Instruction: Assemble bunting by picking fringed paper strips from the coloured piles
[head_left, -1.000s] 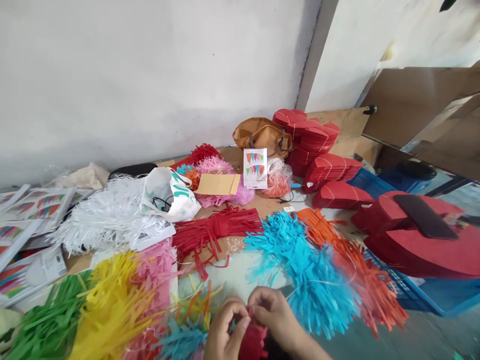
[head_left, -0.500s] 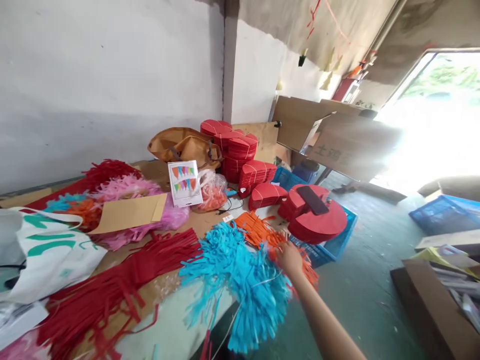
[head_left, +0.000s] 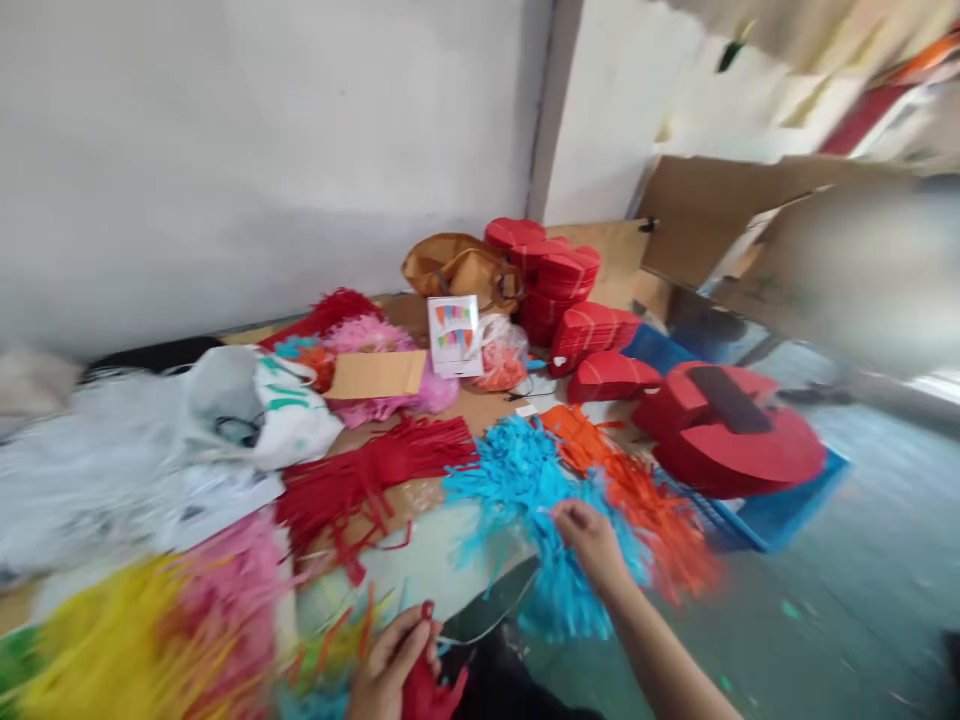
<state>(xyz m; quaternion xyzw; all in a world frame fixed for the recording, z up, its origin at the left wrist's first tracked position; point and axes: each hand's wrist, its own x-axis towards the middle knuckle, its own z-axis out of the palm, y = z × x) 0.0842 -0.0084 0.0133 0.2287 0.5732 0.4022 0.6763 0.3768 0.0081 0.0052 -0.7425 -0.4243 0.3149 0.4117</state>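
Note:
My left hand (head_left: 394,665) is at the bottom centre, its fingers wrapped round a red tassel (head_left: 431,690). Over the blue tassels (head_left: 517,455) my right hand (head_left: 589,540) has its thumb and fingers pinched together; what they hold, if anything, is too small to make out. Orange tassels (head_left: 652,510) lie right of the blue ones, partly behind them. A red tassel bundle (head_left: 397,450) spreads across the middle of the table. Yellow tassels (head_left: 112,640) and pink tassels (head_left: 240,600) lie at the lower left.
Stacks of red pieces (head_left: 592,335) stand by the wall near a brown bag (head_left: 457,270). A dark phone (head_left: 729,398) rests on red pieces above a blue crate (head_left: 810,500) at right. A white bag (head_left: 292,410) sits at left.
The view has swung left. My right hand has moved from the orange tassels to above the blue ones. My left hand has come into view with the red tassel.

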